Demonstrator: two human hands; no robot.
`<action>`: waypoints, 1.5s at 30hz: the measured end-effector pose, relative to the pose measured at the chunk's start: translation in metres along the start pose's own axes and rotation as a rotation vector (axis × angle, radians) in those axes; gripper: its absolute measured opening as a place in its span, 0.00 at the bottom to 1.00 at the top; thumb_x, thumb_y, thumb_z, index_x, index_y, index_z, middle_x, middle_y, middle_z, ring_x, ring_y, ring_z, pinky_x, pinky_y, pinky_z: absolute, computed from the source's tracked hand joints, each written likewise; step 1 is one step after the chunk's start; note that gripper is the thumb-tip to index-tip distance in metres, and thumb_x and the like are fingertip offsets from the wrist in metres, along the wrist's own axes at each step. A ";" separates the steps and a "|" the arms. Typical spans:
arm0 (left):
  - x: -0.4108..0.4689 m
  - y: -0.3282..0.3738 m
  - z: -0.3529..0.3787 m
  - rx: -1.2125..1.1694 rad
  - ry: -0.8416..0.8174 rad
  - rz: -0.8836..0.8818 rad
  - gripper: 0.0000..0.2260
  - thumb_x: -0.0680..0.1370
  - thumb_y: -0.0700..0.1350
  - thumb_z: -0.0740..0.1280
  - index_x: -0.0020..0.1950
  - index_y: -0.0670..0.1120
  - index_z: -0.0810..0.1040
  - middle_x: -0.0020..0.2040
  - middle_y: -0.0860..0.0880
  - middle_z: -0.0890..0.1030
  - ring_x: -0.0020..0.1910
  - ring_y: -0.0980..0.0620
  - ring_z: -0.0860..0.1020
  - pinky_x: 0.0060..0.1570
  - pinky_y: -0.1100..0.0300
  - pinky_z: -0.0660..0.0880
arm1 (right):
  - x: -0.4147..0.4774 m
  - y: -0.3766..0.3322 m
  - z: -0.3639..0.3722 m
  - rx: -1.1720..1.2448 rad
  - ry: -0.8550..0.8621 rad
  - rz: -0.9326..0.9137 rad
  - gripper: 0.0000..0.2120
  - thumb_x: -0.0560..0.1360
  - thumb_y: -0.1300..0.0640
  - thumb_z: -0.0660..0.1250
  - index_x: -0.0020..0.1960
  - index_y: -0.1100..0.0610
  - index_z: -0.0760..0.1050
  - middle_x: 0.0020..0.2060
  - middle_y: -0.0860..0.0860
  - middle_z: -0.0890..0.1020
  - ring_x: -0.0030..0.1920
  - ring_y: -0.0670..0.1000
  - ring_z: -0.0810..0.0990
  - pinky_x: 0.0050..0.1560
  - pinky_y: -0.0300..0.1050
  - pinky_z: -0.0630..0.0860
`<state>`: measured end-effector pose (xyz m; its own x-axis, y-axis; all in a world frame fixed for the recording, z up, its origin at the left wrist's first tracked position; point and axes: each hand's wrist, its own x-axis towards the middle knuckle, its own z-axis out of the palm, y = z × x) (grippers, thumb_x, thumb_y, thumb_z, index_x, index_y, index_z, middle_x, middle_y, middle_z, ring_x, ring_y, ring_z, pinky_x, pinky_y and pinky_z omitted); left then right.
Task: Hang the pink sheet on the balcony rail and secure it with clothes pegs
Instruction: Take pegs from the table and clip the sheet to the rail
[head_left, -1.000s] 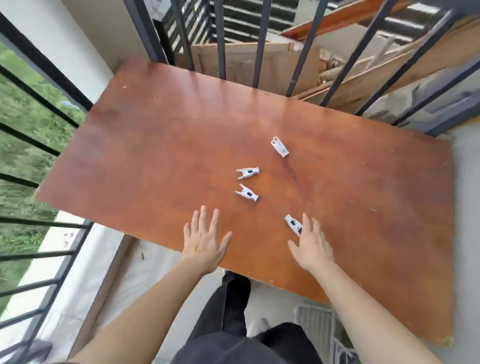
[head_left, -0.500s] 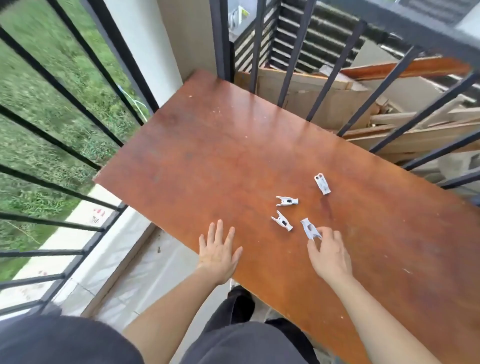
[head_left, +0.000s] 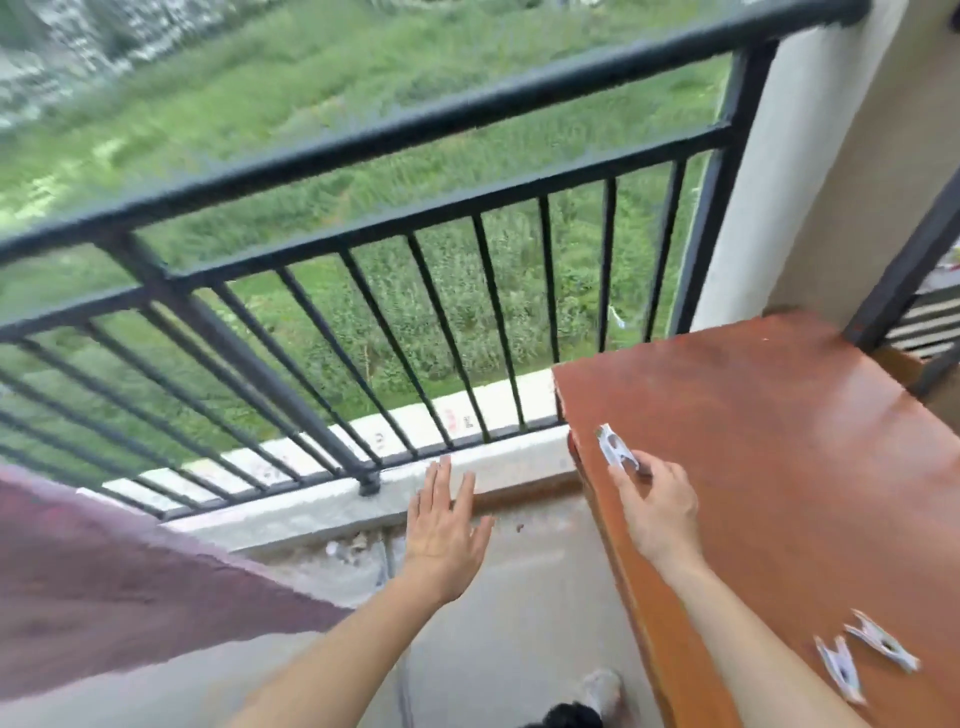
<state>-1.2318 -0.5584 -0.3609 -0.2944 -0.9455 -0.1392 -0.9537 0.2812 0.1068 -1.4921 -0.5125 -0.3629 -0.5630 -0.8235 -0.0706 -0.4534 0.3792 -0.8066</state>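
Leftward, blurred pink sheet (head_left: 104, 571) cut off, right hand (head_left: 657, 512) pinching peg (head_left: 615, 452), left hand (head_left: 444, 535) spread

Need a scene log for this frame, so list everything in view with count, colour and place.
rail: one, black, across the frame from left to upper right
sheet: one, pink, lower left
board: one, red-brown, right side
held peg: one, white, above the board's left edge
loose pegs: two, white, on the board, lower right
pillar: one, cream, upper right
grass: green, beyond the rail
floor: grey, bottom centre
shoe: one, pale, bottom centre
left hand: one, fingers straight, over the floor, holds nothing
right hand: one, pinches the held peg
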 end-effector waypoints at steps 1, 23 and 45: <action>-0.011 -0.018 -0.008 -0.007 0.027 -0.047 0.29 0.81 0.61 0.52 0.79 0.52 0.51 0.80 0.47 0.42 0.78 0.47 0.41 0.75 0.49 0.49 | -0.001 -0.015 0.018 0.004 -0.044 -0.066 0.15 0.77 0.55 0.70 0.60 0.60 0.80 0.50 0.58 0.79 0.53 0.59 0.79 0.57 0.50 0.72; -0.055 -0.298 -0.120 -0.973 0.998 -1.182 0.36 0.66 0.57 0.79 0.61 0.43 0.61 0.60 0.37 0.75 0.57 0.39 0.74 0.51 0.53 0.69 | -0.065 -0.304 0.269 0.062 -0.628 -0.770 0.13 0.74 0.48 0.73 0.55 0.52 0.81 0.43 0.43 0.77 0.44 0.41 0.78 0.47 0.40 0.75; -0.073 -0.268 -0.106 -0.439 1.076 -1.411 0.16 0.74 0.50 0.70 0.47 0.54 0.62 0.37 0.50 0.76 0.37 0.40 0.79 0.35 0.58 0.67 | -0.053 -0.356 0.349 0.225 -1.056 -0.964 0.16 0.74 0.45 0.71 0.58 0.53 0.81 0.45 0.40 0.77 0.46 0.38 0.78 0.45 0.34 0.76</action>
<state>-0.9484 -0.5818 -0.2746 0.9554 -0.1425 0.2586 -0.2899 -0.6193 0.7297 -1.0592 -0.7509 -0.2770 0.7009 -0.6745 0.2317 -0.1824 -0.4836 -0.8561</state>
